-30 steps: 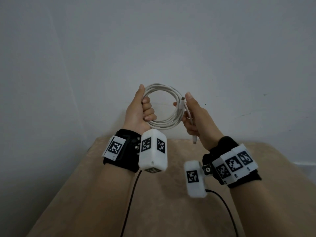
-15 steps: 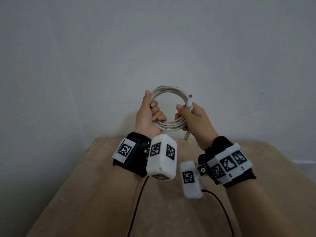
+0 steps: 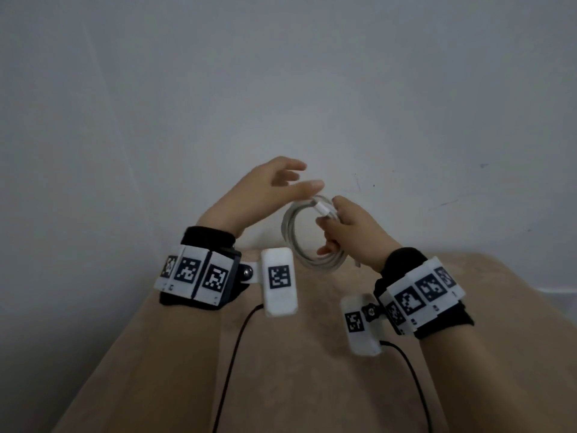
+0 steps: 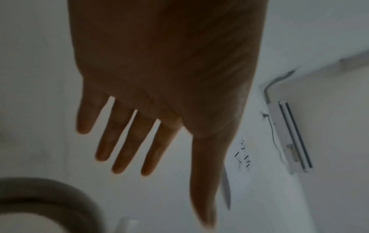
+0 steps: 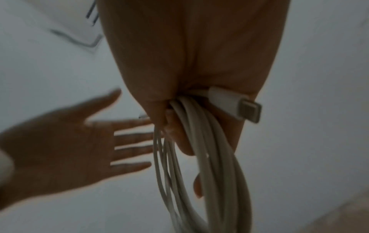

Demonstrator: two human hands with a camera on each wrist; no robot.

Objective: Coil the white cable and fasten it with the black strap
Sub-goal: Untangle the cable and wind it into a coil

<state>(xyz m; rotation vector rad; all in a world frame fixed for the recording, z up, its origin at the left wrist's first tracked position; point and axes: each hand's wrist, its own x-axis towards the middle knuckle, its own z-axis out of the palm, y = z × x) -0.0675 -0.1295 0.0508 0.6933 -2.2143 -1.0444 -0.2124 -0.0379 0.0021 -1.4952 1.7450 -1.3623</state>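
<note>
Head view, nearest the camera: two bare forearms extend over a beige cloth-covered table. Each wrist carries a black band with white marker blocks, and a thin black lead runs back from each wrist unit toward the viewer.

Beyond the wrists, the right hand grasps the white cable, which is wound into a round coil of several turns. The coil hangs below the hand, above the far edge of the table, clear of the surface. Right wrist view: the fingers curl round the bundled strands at the top of the coil, and one white connector plug lies across the hand beside the strands, its metal tip pointing outward.

The left hand is released: fingers straight and spread, holding nothing. Its fingertips lie just beside the top of the coil; contact cannot be confirmed. Left wrist view: the four fingers and thumb are extended, with a blurred arc of the coil at the lower left corner.

Farthest back stands a plain pale wall. A wall-mounted air conditioner shows in the left wrist view.
</note>
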